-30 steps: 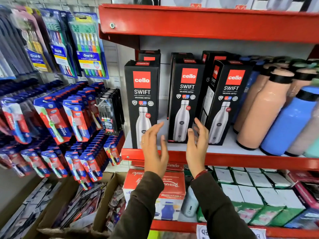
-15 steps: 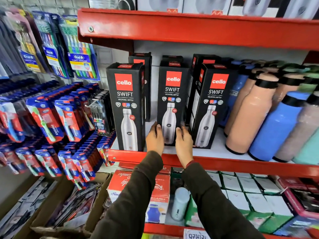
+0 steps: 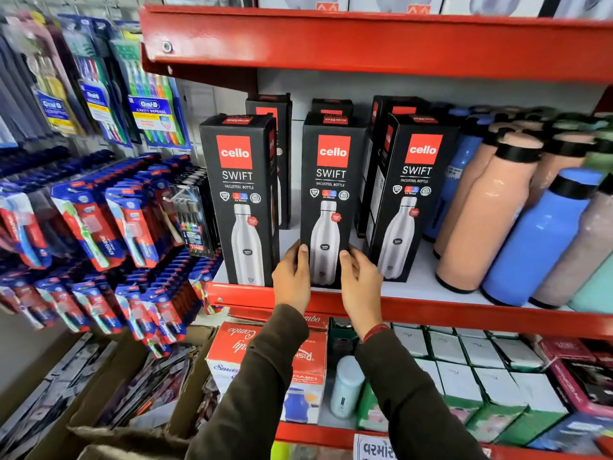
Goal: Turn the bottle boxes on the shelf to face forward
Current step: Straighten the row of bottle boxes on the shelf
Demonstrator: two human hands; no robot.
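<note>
My left hand point(image 3: 292, 280) and right hand point(image 3: 360, 283) clasp the foot of the middle box point(image 3: 330, 194) from either side, thumbs on its front. It stands upright at the front edge of the red shelf point(image 3: 464, 313), facing me. The left box point(image 3: 240, 200) faces me too; the right box point(image 3: 409, 197) is angled slightly. More boxes stand behind them.
</note>
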